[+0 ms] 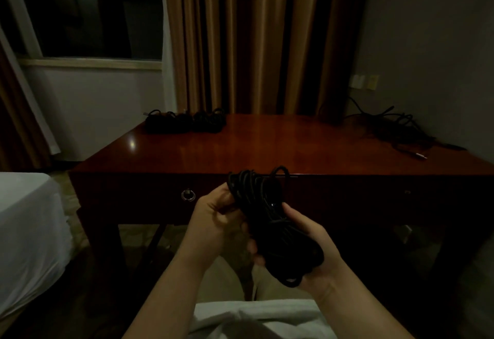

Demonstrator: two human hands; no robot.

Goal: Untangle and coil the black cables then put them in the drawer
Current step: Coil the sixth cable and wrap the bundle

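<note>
**Both hands on one black cable bundle, in front of the desk**

Closest in, the right hand (307, 245) is wrapped round the lower end of a coiled black cable bundle (270, 229), thumb lying along the top and fingers curled under it, so that's a proper closed grip. The left hand (213, 221) has the upper end of the same bundle, fingers bent round the strands at about 11 o'clock from the right hand. The loops stick up past the left hand's fingers, and the coil hangs in the air just in front of the desk's front edge, not touching it as far as I can see.

Right behind the hands is the dark wooden desk (267, 149), with a closed drawer and its ring pull (188, 195) at roughly 10 o'clock from the bundle.

Further back on the desktop, a pile of already coiled black cables (184, 122) sits near the far left corner at 11 o'clock. A loose tangle of black cables (401, 130) sprawls at 2 o'clock near the far right edge, one plug end (421, 156) trailing toward the front.
</note>
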